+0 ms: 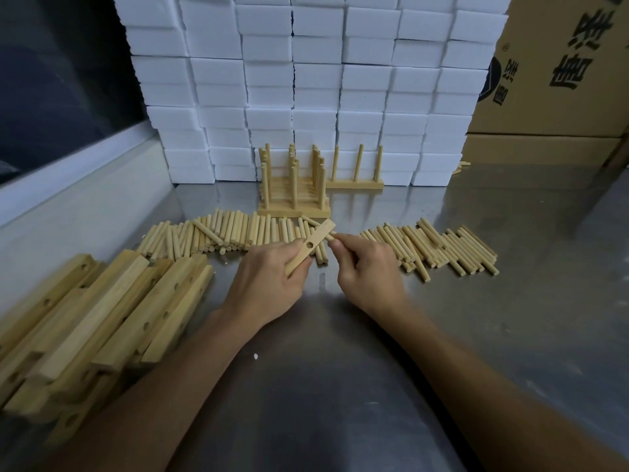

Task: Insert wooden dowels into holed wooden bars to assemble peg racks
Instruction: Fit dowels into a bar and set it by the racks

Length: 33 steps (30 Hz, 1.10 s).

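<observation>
At frame centre the left hand (pixel 272 277) grips a holed bar (pixel 311 245) — tilted up-right — while the right hand (pixel 366 267) pinches a dowel (pixel 330 237) at its upper end.

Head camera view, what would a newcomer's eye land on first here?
Probably the tall wall of white foam blocks filling the back of the steel table. Next, the two hands at centre: the left hand grips a holed wooden bar while the right hand pinches a wooden dowel at it, above a long row of loose dowels.
</observation>
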Tool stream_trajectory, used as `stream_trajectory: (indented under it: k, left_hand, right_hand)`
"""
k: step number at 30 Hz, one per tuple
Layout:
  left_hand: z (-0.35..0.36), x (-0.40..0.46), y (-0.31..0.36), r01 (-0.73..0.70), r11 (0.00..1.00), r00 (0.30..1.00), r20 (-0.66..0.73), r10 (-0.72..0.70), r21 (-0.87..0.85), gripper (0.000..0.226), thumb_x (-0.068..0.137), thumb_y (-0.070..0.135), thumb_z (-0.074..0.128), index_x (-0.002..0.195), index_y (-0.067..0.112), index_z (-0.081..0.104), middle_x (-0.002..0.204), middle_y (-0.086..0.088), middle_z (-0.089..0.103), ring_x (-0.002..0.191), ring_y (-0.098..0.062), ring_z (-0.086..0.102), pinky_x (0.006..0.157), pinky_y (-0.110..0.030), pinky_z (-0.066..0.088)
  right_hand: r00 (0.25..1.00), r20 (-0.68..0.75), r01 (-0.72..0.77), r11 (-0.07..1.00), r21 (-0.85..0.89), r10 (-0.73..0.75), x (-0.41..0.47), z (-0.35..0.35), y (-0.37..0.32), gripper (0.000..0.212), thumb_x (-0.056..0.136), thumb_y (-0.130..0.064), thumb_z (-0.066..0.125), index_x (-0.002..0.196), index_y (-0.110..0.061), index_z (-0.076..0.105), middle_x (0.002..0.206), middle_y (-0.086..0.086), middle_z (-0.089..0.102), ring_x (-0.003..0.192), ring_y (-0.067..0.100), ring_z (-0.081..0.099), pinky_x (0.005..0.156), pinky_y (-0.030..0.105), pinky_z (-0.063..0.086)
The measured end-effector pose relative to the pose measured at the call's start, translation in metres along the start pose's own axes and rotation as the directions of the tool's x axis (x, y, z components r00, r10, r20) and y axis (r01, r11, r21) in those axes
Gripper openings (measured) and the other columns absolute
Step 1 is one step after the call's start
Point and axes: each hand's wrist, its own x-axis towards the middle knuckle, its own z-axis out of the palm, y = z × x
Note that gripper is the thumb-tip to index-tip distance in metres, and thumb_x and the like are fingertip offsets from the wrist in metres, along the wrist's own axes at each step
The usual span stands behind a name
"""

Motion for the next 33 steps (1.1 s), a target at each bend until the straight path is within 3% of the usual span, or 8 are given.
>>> stream_trajectory:
  k: [4,7,10,12,14,19,26,33]
  left_hand:
    - [0.0,0.0,-0.001,-0.022,0.999,1.0,0.009,0.021,0.035,0.025,0.086,0.015,0.067,0.103,-0.003,0.073,0.067,-0.01,0.063,0.057,-0.027,0.056,0.052,-0.041,0.049]
    - [0.001,0.0,0.0,-0.029,0.998,1.0,-0.003,0.03,0.052,0.027,0.085,0.015,0.067,0.105,-0.002,0.073,0.066,-0.01,0.064,0.055,-0.027,0.057,0.049,-0.042,0.049]
    - [0.003,-0.001,0.003,0.013,0.998,1.0,-0.021,-0.012,0.06,0.026,0.086,0.017,0.066,0.105,0.001,0.072,0.068,-0.008,0.064,0.057,-0.026,0.058,0.05,-0.042,0.049]
    - [0.002,0.0,0.004,0.029,0.998,1.0,-0.013,-0.028,0.063,0.026,0.088,0.019,0.065,0.106,0.002,0.073,0.066,-0.005,0.062,0.056,-0.024,0.054,0.05,-0.041,0.047]
    - [0.0,0.0,0.004,0.026,0.998,1.0,0.008,-0.026,0.063,0.025,0.089,0.017,0.066,0.107,0.002,0.073,0.065,-0.004,0.061,0.056,-0.023,0.053,0.051,-0.041,0.047]
    - [-0.003,0.001,0.0,-0.02,0.997,0.999,0.046,0.016,0.069,0.026,0.088,0.013,0.069,0.109,-0.001,0.073,0.068,-0.008,0.063,0.057,-0.025,0.055,0.052,-0.042,0.049]
    - [-0.002,0.0,0.001,-0.069,0.992,0.998,0.017,0.068,0.104,0.03,0.087,0.017,0.065,0.11,0.0,0.072,0.068,-0.008,0.064,0.057,-0.026,0.057,0.051,-0.039,0.051]
    - [0.001,-0.003,0.001,0.098,0.994,0.995,-0.021,-0.097,0.048,0.028,0.088,0.018,0.069,0.115,0.011,0.073,0.08,-0.005,0.072,0.069,-0.026,0.063,0.06,-0.039,0.052]
  right_hand:
    - [0.957,0.164,-0.28,0.905,0.322,0.238,0.005,-0.005,0.002,0.027,0.1,-0.017,0.056,0.085,-0.003,0.074,0.058,0.006,0.051,0.052,0.013,0.041,0.054,0.026,0.04]
    - [0.949,0.185,-0.311,0.857,0.41,0.256,0.005,-0.01,-0.002,0.026,0.1,-0.015,0.055,0.086,-0.003,0.075,0.059,0.009,0.051,0.051,0.012,0.039,0.051,0.017,0.038]
    - [0.993,0.033,-0.117,0.993,0.004,0.117,0.0,-0.003,-0.005,0.028,0.101,-0.023,0.051,0.09,-0.008,0.072,0.061,0.007,0.062,0.052,0.022,0.051,0.052,0.034,0.041]
    - [0.995,0.02,-0.086,0.951,-0.297,0.097,-0.001,0.002,-0.01,0.033,0.104,-0.031,0.041,0.089,-0.012,0.063,0.06,0.001,0.056,0.053,0.027,0.053,0.048,0.033,0.033]
    - [0.989,0.064,-0.104,0.925,-0.364,0.137,0.0,0.004,-0.011,0.035,0.104,-0.035,0.033,0.088,-0.015,0.055,0.06,-0.001,0.051,0.054,0.027,0.053,0.049,0.032,0.031]
    - [0.965,0.174,-0.199,0.98,-0.004,0.197,0.003,0.0,-0.004,0.039,0.105,-0.03,0.037,0.084,-0.008,0.06,0.061,-0.003,0.055,0.059,0.011,0.054,0.059,0.034,0.04]
    - [0.897,0.348,-0.398,0.839,0.372,0.271,0.009,-0.005,0.004,0.04,0.106,-0.027,0.038,0.071,-0.018,0.055,0.049,-0.008,0.038,0.041,0.003,0.032,0.045,0.013,0.029]
    - [0.939,0.215,-0.326,0.891,0.316,0.268,0.003,0.003,0.001,0.041,0.105,-0.028,0.044,0.078,-0.006,0.067,0.043,-0.014,0.049,0.042,0.004,0.046,0.049,0.017,0.033]
